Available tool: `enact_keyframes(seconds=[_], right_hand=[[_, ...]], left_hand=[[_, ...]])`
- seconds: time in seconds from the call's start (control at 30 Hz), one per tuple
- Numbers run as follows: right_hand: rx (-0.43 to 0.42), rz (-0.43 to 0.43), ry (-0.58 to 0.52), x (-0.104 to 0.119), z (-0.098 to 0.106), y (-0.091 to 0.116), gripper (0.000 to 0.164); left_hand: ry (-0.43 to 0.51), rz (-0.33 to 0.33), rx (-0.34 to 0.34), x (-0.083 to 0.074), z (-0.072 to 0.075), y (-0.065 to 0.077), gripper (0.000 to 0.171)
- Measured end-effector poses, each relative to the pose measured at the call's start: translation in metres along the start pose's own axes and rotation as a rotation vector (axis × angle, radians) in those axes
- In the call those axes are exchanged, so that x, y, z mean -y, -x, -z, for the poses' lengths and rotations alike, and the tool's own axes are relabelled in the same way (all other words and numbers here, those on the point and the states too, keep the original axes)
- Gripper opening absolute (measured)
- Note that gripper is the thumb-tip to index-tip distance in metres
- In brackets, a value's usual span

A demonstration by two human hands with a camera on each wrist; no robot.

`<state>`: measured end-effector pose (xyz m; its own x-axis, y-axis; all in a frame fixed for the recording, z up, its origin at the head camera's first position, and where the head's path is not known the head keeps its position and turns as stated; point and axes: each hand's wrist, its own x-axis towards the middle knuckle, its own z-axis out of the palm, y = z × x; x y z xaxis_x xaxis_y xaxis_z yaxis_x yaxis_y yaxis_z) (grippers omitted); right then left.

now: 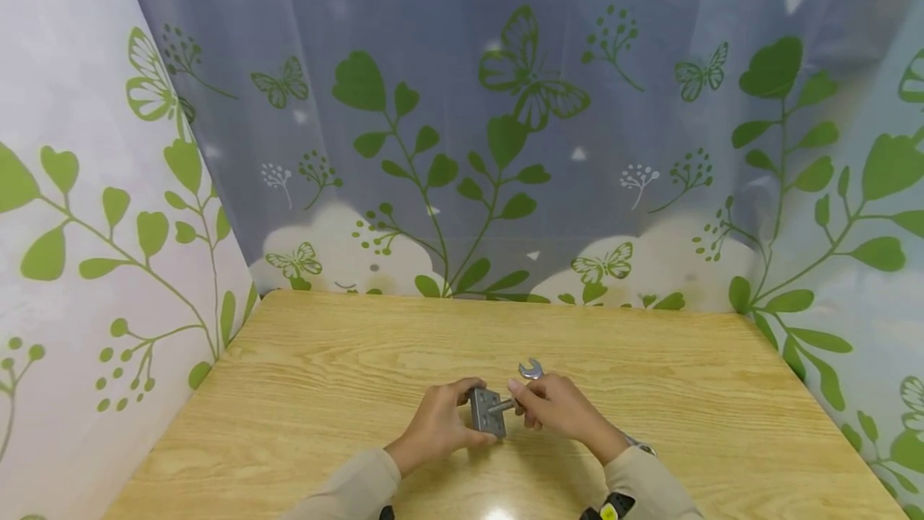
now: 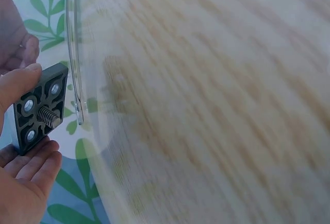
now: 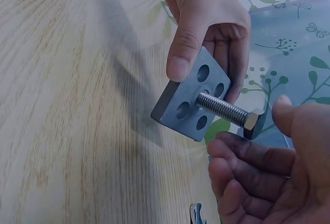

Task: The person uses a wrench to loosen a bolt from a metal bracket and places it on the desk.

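Note:
A square grey metal plate (image 1: 488,412) with round holes is held upright at its edges by my left hand (image 1: 439,424), thumb on one edge and fingers on the opposite one. A hex bolt (image 3: 225,109) passes through its centre; the threaded end (image 2: 49,117) sticks out the far side in the left wrist view. My right hand (image 1: 561,408) is around the bolt's head. In the right wrist view the thumb stands a little apart from the head, while the bent fingers (image 3: 247,157) lie just under it, perhaps touching.
An open-end wrench (image 1: 532,369) lies on the wooden table (image 1: 346,343) behind my right hand, its middle hidden by that hand. Its other end (image 1: 641,445) shows beside the right wrist. Patterned curtains (image 1: 447,103) close off the back and both sides.

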<state>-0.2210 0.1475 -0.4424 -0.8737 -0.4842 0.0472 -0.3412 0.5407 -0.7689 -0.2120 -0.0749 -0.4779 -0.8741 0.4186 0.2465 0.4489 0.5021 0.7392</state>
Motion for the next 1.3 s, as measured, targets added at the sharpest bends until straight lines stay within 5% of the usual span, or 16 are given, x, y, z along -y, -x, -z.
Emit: enact_keyframes(seconds=[0.37,1.0,1.3], right_hand=[[0.005,0.106,0.079,0.0017,0.0026,-0.0008,0.011],[0.032,0.184,0.051,-0.0005,0.0036,-0.0015,0.022],[0.108,0.063,0.0,-0.0032,0.0007,0.0,0.042]], left_hand=[[-0.008,-0.012,0.001,0.0009,-0.001,0.0006,0.071],[-0.01,-0.003,0.0,-0.0003,0.0019,-0.0003,0.068],[-0.037,-0.018,-0.015,0.0026,-0.0025,0.0009,0.069]])
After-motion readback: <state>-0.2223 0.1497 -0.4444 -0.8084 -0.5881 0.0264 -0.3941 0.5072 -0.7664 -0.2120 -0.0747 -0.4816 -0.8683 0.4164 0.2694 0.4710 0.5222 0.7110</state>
